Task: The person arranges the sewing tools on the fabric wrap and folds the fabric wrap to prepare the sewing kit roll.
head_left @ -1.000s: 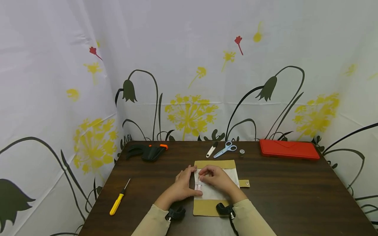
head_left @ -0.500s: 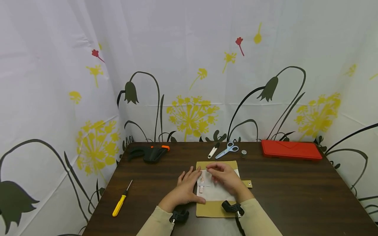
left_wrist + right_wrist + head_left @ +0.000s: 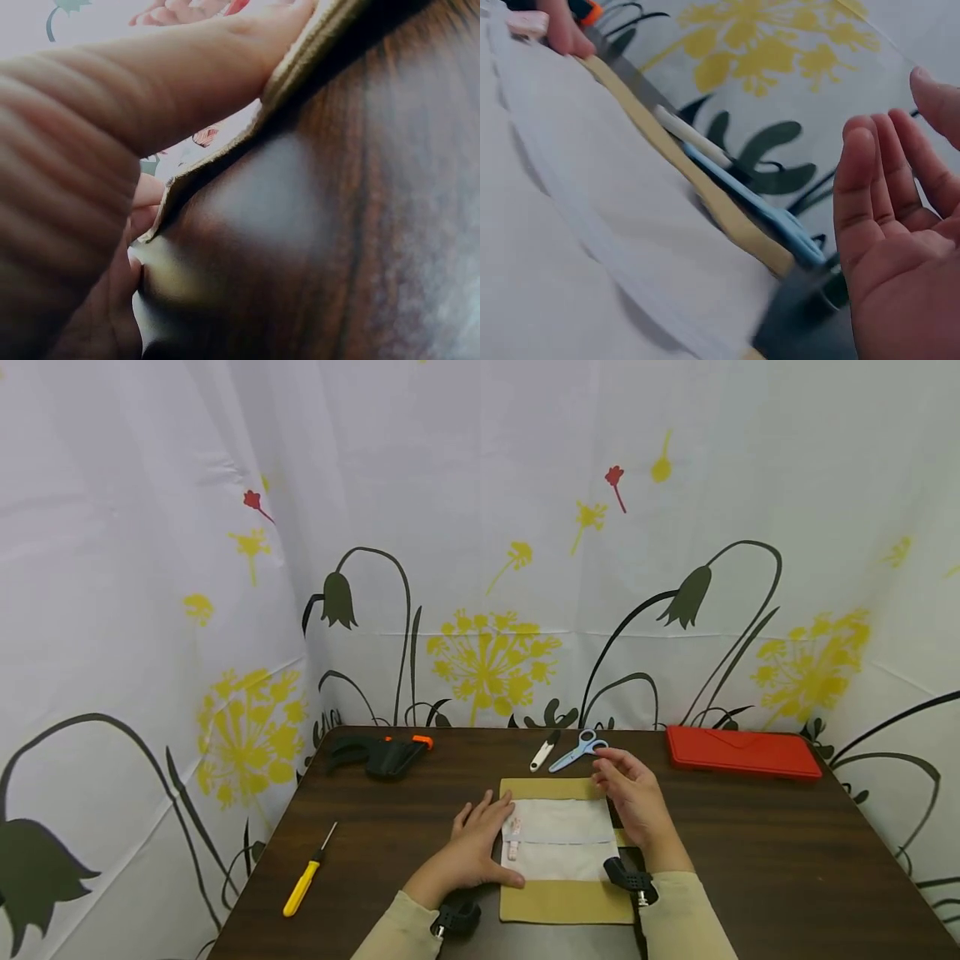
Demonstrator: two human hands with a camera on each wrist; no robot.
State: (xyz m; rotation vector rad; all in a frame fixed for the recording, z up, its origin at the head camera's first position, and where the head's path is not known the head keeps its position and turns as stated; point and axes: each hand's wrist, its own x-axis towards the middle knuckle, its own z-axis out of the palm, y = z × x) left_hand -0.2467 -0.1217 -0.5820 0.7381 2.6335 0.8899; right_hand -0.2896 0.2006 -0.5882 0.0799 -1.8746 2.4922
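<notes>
I see the fabric case [image 3: 566,903] unfolded on the table [image 3: 765,852], long axis near-to-far; pinkish stick [image 3: 513,850] under its band, aligned likewise. Left hand [image 3: 477,850] spread on left edge; right hand [image 3: 636,797] loosely bent, empty, near far-right corner.

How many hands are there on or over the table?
2. The left hand rests on the left edge of the tan-and-white cloth, and the right hand is by its far right corner. No others seem hidden.

Beige sleeves [image 3: 686,914], black wrist cameras [image 3: 628,877] (with silvery fittings [image 3: 642,899]).
</notes>
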